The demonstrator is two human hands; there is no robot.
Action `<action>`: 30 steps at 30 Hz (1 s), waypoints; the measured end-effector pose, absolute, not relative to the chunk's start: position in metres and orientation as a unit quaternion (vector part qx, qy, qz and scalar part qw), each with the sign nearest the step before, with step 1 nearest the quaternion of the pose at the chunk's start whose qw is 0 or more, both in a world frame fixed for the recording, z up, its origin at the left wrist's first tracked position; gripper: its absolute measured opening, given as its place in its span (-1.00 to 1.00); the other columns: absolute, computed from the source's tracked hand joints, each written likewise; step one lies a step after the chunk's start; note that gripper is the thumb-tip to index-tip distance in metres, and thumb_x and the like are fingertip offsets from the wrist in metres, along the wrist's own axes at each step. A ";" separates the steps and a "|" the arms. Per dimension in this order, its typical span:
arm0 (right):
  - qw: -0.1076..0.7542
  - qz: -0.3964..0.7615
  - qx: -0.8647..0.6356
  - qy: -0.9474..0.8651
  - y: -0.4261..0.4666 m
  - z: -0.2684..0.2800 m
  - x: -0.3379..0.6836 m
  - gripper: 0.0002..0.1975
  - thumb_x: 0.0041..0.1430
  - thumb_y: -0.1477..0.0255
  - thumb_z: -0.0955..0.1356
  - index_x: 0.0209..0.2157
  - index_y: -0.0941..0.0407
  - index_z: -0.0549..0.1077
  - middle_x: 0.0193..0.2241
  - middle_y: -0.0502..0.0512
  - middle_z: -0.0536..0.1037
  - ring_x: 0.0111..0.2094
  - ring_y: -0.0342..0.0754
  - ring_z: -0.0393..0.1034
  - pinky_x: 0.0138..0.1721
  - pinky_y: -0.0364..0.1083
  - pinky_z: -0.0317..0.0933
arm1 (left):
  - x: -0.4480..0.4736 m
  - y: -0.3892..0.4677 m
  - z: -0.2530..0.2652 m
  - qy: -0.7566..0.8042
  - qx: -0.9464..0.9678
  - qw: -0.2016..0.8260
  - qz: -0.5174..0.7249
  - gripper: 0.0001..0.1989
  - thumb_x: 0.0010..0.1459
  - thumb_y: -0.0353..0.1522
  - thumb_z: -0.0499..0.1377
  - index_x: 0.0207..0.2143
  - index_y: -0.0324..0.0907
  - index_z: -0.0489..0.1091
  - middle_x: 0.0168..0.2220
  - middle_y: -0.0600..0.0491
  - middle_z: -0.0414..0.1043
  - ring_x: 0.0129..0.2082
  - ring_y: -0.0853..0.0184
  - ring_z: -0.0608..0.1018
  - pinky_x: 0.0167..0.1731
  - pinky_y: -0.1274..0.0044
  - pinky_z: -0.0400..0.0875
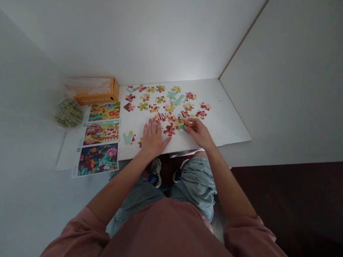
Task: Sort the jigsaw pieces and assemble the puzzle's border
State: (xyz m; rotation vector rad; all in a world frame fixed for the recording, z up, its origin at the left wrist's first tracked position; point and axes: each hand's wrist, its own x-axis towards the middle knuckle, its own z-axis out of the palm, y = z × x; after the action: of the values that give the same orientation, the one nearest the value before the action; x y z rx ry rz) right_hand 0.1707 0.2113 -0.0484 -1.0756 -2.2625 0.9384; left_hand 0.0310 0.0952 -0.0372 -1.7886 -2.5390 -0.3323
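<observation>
My left hand (152,140) lies flat on the white tabletop, fingers stretched out, at the near side of the scattered pieces. It partly covers a small piece beside the palm. My right hand (200,133) has thumb and fingers pinched on a yellow and teal puzzle piece (181,125), at the edge of a cluster of pieces. Between the hands lies a dark red puzzle piece (169,129). A pale green piece (127,137) rests left of my left hand. Further back, several loose pieces are spread out, among them a light teal group (176,98) and a red barn piece (201,114).
On the left, a picture sheet (101,133) with three printed scenes overhangs the front edge. Behind it stands an orange box (97,91), with a clear bag of green pieces (68,112) beside it. Walls (167,33) close off the back and left of the table (231,129).
</observation>
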 end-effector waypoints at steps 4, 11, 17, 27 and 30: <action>0.237 0.300 -0.359 -0.851 0.205 -0.049 0.152 -0.69 0.00 0.29 0.14 -0.15 -0.03 0.12 -0.30 0.00 0.30 -0.39 -0.10 0.24 -0.35 -0.05 0.14 | 0.028 0.072 -0.026 -0.814 -0.574 0.003 -0.092 -0.45 -0.01 -0.18 -0.18 0.02 -0.21 -0.22 0.05 0.07 -0.34 0.02 0.30 -0.30 -0.01 0.34 -0.33; 0.236 0.112 -0.433 -0.863 0.222 -0.055 0.181 -0.66 0.01 0.34 0.13 -0.11 0.00 0.10 -0.11 0.06 0.13 -0.12 0.04 0.02 -0.21 0.08 -0.04 | 0.044 0.052 -0.019 -0.792 -0.606 -0.031 -0.070 -0.52 0.00 -0.18 -0.20 0.00 -0.07 -0.17 0.04 0.16 -0.25 0.02 0.33 -0.27 -0.01 0.32 -0.33; 0.198 0.116 -0.389 -0.892 0.214 -0.052 0.195 -0.66 0.01 0.37 0.14 -0.11 -0.07 0.09 -0.08 -0.03 0.11 -0.07 0.00 -0.05 -0.18 0.08 -0.07 | 0.046 0.068 -0.023 -0.792 -0.604 -0.034 -0.079 -0.50 -0.01 -0.18 -0.19 0.01 -0.10 -0.17 0.04 0.12 -0.24 0.02 0.32 -0.27 -0.01 0.31 -0.34; 0.224 0.087 -0.412 -0.879 0.223 -0.060 0.200 -0.68 0.01 0.32 0.12 -0.13 -0.03 0.13 -0.11 0.04 0.15 -0.08 -0.01 -0.03 -0.15 0.05 -0.11 | 0.054 0.083 -0.029 -0.785 -0.611 -0.044 -0.096 -0.47 -0.01 -0.15 -0.21 0.01 -0.17 -0.20 0.05 0.09 -0.35 0.02 0.30 -0.31 -0.01 0.32 -0.34; 0.216 0.096 -0.394 -0.888 0.219 -0.060 0.200 -0.70 0.02 0.31 0.12 -0.15 -0.06 0.14 -0.13 -0.01 0.18 -0.10 -0.04 -0.01 -0.12 0.03 -0.13 | 0.051 0.088 -0.033 -0.775 -0.622 -0.027 -0.105 -0.48 0.00 -0.16 -0.23 0.01 -0.18 -0.20 0.06 0.10 -0.39 0.02 0.33 -0.32 0.00 0.36 -0.35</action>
State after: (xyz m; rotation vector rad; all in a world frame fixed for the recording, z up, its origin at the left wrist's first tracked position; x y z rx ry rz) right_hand 0.1996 0.2192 -0.0597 -1.0916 -2.4615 0.2660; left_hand 0.0513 0.0877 -0.0331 -1.9884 -2.4782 -0.3351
